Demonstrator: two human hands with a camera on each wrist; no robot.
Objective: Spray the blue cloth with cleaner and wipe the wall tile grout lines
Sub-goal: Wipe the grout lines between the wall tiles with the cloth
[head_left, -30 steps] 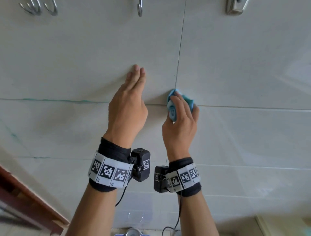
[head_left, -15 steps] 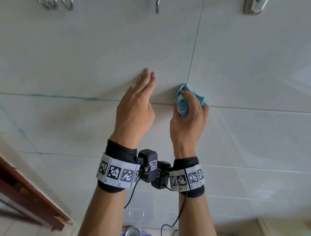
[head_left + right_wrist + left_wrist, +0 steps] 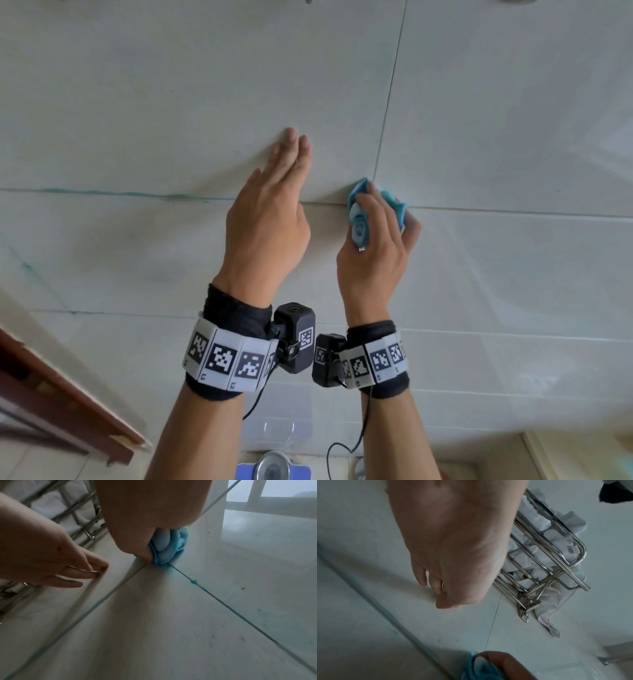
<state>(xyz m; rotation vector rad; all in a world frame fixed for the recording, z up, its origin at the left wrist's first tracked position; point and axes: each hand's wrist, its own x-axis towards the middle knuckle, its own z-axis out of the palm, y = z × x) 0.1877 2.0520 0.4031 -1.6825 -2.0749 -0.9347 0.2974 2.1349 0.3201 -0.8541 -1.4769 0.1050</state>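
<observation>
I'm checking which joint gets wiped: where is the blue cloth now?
In the head view the blue cloth is bunched in the right hand, pressed where the grout lines cross, right of the flat left hand.

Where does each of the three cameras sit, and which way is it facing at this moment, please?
Head: worn on the head, facing the tiled wall; shows both forearms, the flat left hand and the right hand gripping the blue cloth.
Left wrist: looks along the left hand at the wall and a metal towel rack.
Right wrist: looks along the right hand at the cloth on the grout crossing; the left hand shows too.
Shared: both wrist views catch the cloth, rack and wall.
</observation>
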